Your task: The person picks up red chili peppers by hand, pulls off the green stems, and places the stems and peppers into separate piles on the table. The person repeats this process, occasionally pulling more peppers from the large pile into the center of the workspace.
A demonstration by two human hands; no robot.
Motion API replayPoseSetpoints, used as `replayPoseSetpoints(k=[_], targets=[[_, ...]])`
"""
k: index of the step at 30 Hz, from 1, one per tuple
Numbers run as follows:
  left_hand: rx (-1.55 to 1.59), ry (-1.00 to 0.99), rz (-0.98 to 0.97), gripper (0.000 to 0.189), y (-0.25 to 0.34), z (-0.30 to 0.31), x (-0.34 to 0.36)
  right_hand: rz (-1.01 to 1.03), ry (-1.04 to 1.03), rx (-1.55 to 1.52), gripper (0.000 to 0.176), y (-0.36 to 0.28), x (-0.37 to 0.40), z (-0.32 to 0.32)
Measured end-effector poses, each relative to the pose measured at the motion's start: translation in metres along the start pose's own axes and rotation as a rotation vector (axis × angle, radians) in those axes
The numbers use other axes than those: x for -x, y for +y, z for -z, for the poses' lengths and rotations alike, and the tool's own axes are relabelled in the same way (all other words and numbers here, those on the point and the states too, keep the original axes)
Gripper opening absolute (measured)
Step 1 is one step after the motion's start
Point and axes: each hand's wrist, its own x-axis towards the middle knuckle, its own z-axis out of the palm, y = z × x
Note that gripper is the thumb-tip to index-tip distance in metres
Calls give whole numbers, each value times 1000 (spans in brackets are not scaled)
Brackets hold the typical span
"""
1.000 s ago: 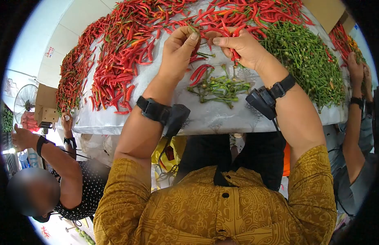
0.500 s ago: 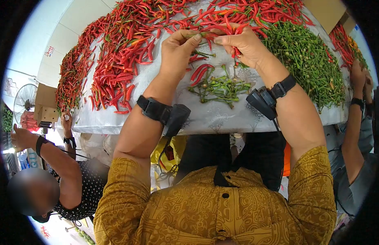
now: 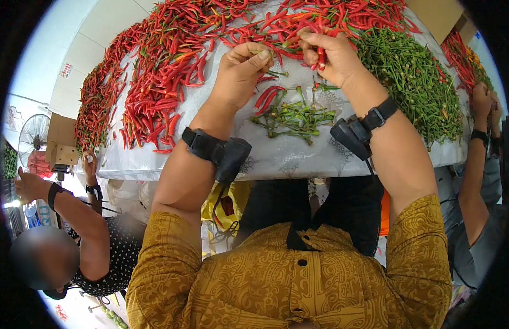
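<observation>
My left hand (image 3: pixel 241 74) is closed in a pinch, thumb against forefinger, with a bit of green chili stem showing at the fingertips. To its right, my right hand (image 3: pixel 334 57) is curled around several red chilies (image 3: pixel 321 58), whose ends poke out below the fingers. A gap separates the two hands. Beneath them on the silvery tablecloth (image 3: pixel 221 156) lies a small heap of green stems (image 3: pixel 298 119), with a few red chilies (image 3: pixel 267 98) beside it.
Red chilies (image 3: pixel 156 107) are heaped along the left and far side. A large pile of green stems (image 3: pixel 408 88) lies to the right. One person (image 3: pixel 90 236) is at the left; another person's arm (image 3: pixel 473 181) shows at the right. A cardboard box (image 3: pixel 438 19) stands far right.
My hands have moved apart: the red chili between them has left my left fingertips, which keep the green stem. My right hand has shifted slightly right, still holding red chilies.
</observation>
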Motion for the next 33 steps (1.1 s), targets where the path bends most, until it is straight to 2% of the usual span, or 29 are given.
replayPoseSetpoints(k=[3, 6, 8, 9, 11, 12, 14, 15, 17, 19, 23, 29, 33], targets=[[139, -68, 1, 11, 3, -2, 2, 27, 39, -125, 11, -3, -2, 7], [-25, -106, 73, 15, 13, -16, 9, 24, 140, -204, 10, -8, 0, 4], [-516, -128, -74, 21, 19, -24, 8, 1, 210, -239, 8, -9, 1, 4], [-515, -128, -74, 21, 19, -24, 8, 39, 202, -307, 8, -8, -1, 5], [-892, 138, -59, 21, 19, -24, 8, 77, 193, -376, 8, -6, -5, 10], [-892, 138, -59, 21, 20, -22, 7, 77, 150, -408, 8, -5, -7, 12], [-1292, -19, -119, 21, 24, -15, 6, 76, 108, -441, 9, -3, -9, 16], [-1292, -20, -118, 21, 23, -13, 6, 70, 138, -428, 8, -4, -7, 13], [-1555, -208, -239, 18, 18, -9, 8, 64, 168, -415, 8, -3, -6, 9], [-1583, -204, -210, 18, 19, -12, 10, 60, 242, -425, 10, -3, -6, 8], [-1637, -209, -122, 17, 24, -18, 12, 29, 264, -370, 14, -3, -6, 9], [-1494, -280, -78, 16, 19, -11, 11, -17, 172, -346, 17, 1, -6, 12], [-1447, -321, -115, 15, 21, -1, 11, 3, 142, -290, 15, 0, -6, 13]])
